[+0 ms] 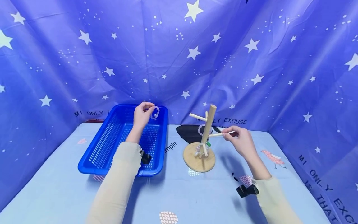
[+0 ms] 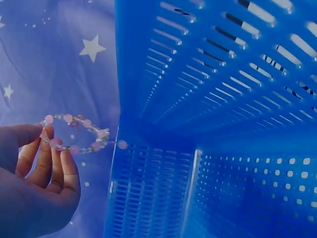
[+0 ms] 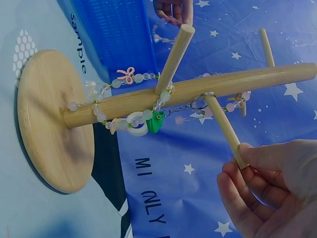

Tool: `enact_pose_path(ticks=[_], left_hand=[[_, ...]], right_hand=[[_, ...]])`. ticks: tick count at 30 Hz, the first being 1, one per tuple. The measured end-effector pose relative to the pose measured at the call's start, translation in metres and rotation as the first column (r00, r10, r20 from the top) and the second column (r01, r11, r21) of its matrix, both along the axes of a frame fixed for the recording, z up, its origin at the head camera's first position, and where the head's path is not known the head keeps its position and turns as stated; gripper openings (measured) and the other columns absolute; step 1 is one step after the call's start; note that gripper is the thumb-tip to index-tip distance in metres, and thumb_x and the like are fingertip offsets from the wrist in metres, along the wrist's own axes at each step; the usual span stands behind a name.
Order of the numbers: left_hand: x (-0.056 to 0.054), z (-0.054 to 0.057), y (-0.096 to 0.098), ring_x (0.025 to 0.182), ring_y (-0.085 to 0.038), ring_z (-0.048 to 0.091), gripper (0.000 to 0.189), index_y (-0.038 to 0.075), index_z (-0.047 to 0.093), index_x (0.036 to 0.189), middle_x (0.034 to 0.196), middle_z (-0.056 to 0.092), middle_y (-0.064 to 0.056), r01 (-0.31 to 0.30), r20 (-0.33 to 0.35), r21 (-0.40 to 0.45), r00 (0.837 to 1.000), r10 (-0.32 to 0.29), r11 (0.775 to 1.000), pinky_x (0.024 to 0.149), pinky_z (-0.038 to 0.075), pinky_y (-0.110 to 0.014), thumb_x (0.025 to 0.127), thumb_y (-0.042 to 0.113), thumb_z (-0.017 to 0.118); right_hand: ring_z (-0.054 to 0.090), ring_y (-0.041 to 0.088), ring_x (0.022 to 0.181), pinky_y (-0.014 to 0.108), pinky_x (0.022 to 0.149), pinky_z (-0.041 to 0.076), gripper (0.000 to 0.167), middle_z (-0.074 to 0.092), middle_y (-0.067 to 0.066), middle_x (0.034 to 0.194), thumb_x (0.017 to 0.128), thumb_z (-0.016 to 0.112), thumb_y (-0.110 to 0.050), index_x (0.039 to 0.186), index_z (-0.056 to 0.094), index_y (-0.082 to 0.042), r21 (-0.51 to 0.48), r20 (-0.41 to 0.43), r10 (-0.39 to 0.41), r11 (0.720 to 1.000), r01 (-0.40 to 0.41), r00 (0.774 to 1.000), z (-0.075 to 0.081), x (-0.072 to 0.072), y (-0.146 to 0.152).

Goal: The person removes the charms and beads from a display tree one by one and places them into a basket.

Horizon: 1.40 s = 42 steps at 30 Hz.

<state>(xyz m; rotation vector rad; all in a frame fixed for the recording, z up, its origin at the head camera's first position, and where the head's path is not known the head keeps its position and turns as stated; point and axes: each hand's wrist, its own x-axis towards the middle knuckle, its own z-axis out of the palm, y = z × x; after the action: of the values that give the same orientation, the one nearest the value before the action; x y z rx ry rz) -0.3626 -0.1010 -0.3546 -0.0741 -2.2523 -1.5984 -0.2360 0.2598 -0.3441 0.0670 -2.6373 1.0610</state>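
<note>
Over the far right part of a blue plastic basket (image 1: 96,160), my left hand (image 1: 142,116) pinches a pink and clear beaded bracelet (image 2: 74,148) between thumb and fingertips. The bracelet hangs as a loop in the air. To the right stands a wooden peg stand (image 1: 208,124) on a round base (image 3: 54,124). My right hand (image 1: 241,140) pinches the end of one of its pegs (image 3: 228,131). On that peg sits a key ring (image 3: 203,99) with a chain and a green charm (image 3: 155,122). Beaded bracelets (image 3: 101,115) hang on other pegs of the stand.
A light blue printed cloth (image 1: 195,196) covers the table under basket and stand. Purple-blue star curtains (image 1: 167,56) rise behind and at both sides. Small black devices (image 1: 247,190) are strapped on both wrists.
</note>
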Motion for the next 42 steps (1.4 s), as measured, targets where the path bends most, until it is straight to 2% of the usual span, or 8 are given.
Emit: enact_pose_path(ticks=[3, 12, 17, 23, 26, 34, 38, 42], left_hand=[[-0.003, -0.004, -0.001, 0.086, -0.016, 0.060, 0.019, 0.003, 0.071, 0.108, 0.109, 0.073, -0.018, -0.004, 0.017, -0.042, 1.000, 0.005, 0.999, 0.076, 0.045, -0.022, 0.095, 0.015, 0.067], [-0.008, -0.018, -0.005, 0.074, -0.015, 0.062, 0.015, 0.005, 0.070, 0.106, 0.097, 0.071, -0.013, 0.029, 0.114, -0.205, 0.993, -0.005, 0.978, 0.066, 0.046, -0.023, 0.096, 0.016, 0.065], [-0.008, -0.026, -0.006, 0.082, -0.025, 0.069, 0.016, 0.002, 0.068, 0.108, 0.098, 0.069, -0.014, 0.111, 0.217, -0.227, 0.974, -0.060, 0.968, 0.074, 0.061, -0.032, 0.099, 0.012, 0.060], [-0.009, -0.034, -0.008, 0.083, -0.024, 0.070, 0.018, 0.001, 0.067, 0.110, 0.100, 0.068, -0.017, 0.175, 0.299, -0.278, 0.950, -0.088, 0.944, 0.076, 0.062, -0.034, 0.101, 0.011, 0.055], [-0.010, -0.039, -0.012, 0.080, -0.021, 0.069, 0.018, 0.000, 0.068, 0.109, 0.103, 0.070, -0.018, 0.172, 0.318, -0.301, 0.945, -0.071, 0.938, 0.074, 0.061, -0.030, 0.101, 0.010, 0.054], [-0.012, -0.043, -0.019, 0.085, -0.020, 0.066, 0.019, -0.001, 0.066, 0.111, 0.104, 0.067, -0.018, 0.161, 0.375, -0.237, 0.925, -0.063, 0.958, 0.079, 0.061, -0.032, 0.103, 0.009, 0.052], [-0.014, -0.044, -0.021, 0.085, -0.024, 0.070, 0.020, 0.001, 0.067, 0.110, 0.108, 0.069, -0.018, 0.145, 0.365, -0.320, 0.931, -0.020, 0.936, 0.081, 0.060, -0.035, 0.101, 0.010, 0.053], [-0.015, -0.043, -0.023, 0.101, -0.030, 0.068, 0.021, 0.005, 0.070, 0.111, 0.116, 0.070, -0.017, 0.104, 0.358, -0.410, 0.932, 0.055, 0.906, 0.093, 0.054, -0.042, 0.099, 0.013, 0.055]], right_hand=[[0.066, 0.015, 0.078, 0.023, 0.053, 0.043, 0.015, 0.074, 0.019, 0.097, 0.094, 0.068, -0.013, 0.103, 0.074, -0.003, -0.007, 0.002, -0.002, 1.000, 0.002, 1.000, 0.001, 0.002, 0.000], [0.066, 0.011, 0.074, 0.022, 0.054, 0.042, 0.014, 0.075, 0.020, 0.094, 0.094, 0.068, -0.013, 0.103, 0.074, -0.003, -0.003, -0.003, -0.001, 1.000, 0.001, 1.000, 0.002, 0.003, -0.002], [0.065, 0.011, 0.074, 0.022, 0.054, 0.042, 0.014, 0.074, 0.020, 0.093, 0.094, 0.068, -0.012, 0.102, 0.073, -0.002, -0.003, 0.001, 0.001, 1.000, -0.001, 1.000, 0.001, 0.003, -0.002], [0.065, 0.012, 0.074, 0.022, 0.053, 0.042, 0.014, 0.074, 0.021, 0.093, 0.094, 0.068, -0.012, 0.102, 0.073, -0.002, -0.010, -0.002, -0.003, 1.000, 0.003, 1.000, 0.001, 0.003, -0.001], [0.066, 0.012, 0.075, 0.022, 0.053, 0.042, 0.015, 0.074, 0.021, 0.093, 0.094, 0.068, -0.012, 0.103, 0.073, -0.002, -0.014, 0.001, -0.002, 1.000, 0.002, 1.000, 0.001, 0.002, -0.002], [0.062, 0.004, 0.070, 0.023, 0.051, 0.041, 0.014, 0.075, 0.018, 0.091, 0.094, 0.067, -0.013, 0.103, 0.073, -0.004, -0.003, 0.020, -0.015, 1.000, 0.015, 1.000, 0.001, 0.000, 0.000], [0.063, 0.007, 0.072, 0.023, 0.051, 0.042, 0.014, 0.075, 0.018, 0.092, 0.095, 0.067, -0.013, 0.104, 0.073, -0.004, 0.000, 0.029, -0.018, 1.000, 0.018, 0.999, 0.001, 0.001, -0.001], [0.065, 0.010, 0.074, 0.024, 0.052, 0.042, 0.014, 0.075, 0.018, 0.092, 0.095, 0.067, -0.012, 0.103, 0.074, -0.004, 0.004, 0.028, -0.019, 1.000, 0.019, 0.999, 0.004, 0.002, -0.002]])
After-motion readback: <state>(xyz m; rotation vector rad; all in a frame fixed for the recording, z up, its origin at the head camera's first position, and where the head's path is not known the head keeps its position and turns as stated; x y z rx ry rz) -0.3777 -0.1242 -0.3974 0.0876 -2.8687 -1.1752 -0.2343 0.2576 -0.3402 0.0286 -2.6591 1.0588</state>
